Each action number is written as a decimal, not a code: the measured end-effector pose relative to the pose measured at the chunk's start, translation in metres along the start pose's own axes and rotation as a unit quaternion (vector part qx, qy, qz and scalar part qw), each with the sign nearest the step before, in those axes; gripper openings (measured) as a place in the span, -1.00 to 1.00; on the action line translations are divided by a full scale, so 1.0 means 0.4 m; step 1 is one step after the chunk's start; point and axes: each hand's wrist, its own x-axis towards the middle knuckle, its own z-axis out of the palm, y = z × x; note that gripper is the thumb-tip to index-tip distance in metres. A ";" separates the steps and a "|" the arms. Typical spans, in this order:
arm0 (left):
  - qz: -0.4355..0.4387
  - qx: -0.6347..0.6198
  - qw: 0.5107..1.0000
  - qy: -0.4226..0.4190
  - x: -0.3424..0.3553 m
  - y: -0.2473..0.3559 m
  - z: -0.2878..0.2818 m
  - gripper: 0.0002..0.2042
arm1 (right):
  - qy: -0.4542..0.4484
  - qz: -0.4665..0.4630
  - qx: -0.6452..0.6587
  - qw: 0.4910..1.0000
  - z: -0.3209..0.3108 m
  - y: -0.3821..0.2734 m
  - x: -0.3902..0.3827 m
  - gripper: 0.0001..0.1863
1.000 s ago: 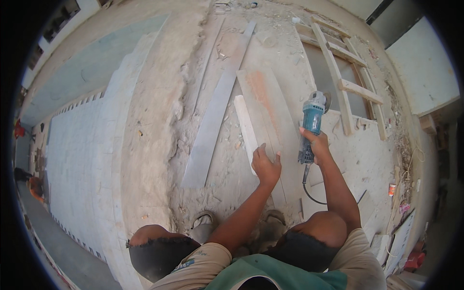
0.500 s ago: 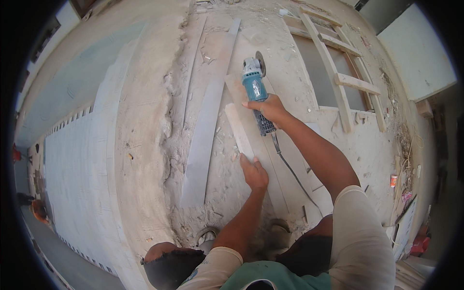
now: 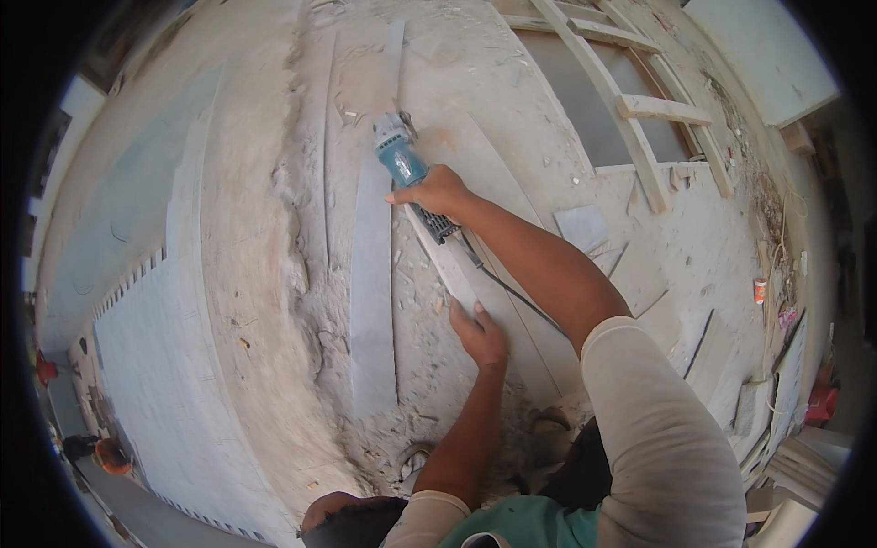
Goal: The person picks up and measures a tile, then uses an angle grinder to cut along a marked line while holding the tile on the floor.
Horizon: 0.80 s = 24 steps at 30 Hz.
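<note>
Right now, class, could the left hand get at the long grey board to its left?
Probably yes: only littered ground separates the left hand from the grey board, though that hand may need to release the pale strip.

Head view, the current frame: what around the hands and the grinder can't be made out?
In the head view:
1. Disc of the blue grinder: small and blurred; whether it touches anything cannot be told.
2. White strip: upper part partly covered by the grinder, lower end by the left hand.
3. Right hand: most fingertips hidden beneath the grinder.
4. Power cord: far end hidden behind the right arm.
</note>
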 end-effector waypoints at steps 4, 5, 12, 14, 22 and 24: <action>0.017 0.030 0.999 -0.019 -0.002 0.021 -0.010 -0.41 | 0.013 0.014 0.011 1.000 0.007 -0.010 0.023 -0.29; 0.023 0.039 0.999 -0.020 -0.006 0.023 -0.011 -0.40 | 0.020 0.017 0.009 1.000 0.011 -0.006 0.029 -0.30; 0.017 0.036 0.999 -0.024 -0.006 0.019 -0.006 -0.37 | 0.021 0.033 0.020 0.999 0.011 -0.011 0.050 -0.27; 0.019 0.036 0.999 -0.027 -0.008 0.021 -0.008 -0.35 | 0.012 0.033 0.043 0.998 0.006 -0.007 0.053 -0.25; 0.022 0.045 0.998 -0.031 -0.008 0.026 -0.010 -0.32 | 0.013 0.042 0.038 0.998 0.005 -0.024 0.049 -0.12; 0.019 0.046 0.998 -0.030 -0.009 0.028 -0.010 -0.32 | 0.009 0.043 0.038 0.998 0.003 -0.028 0.046 -0.11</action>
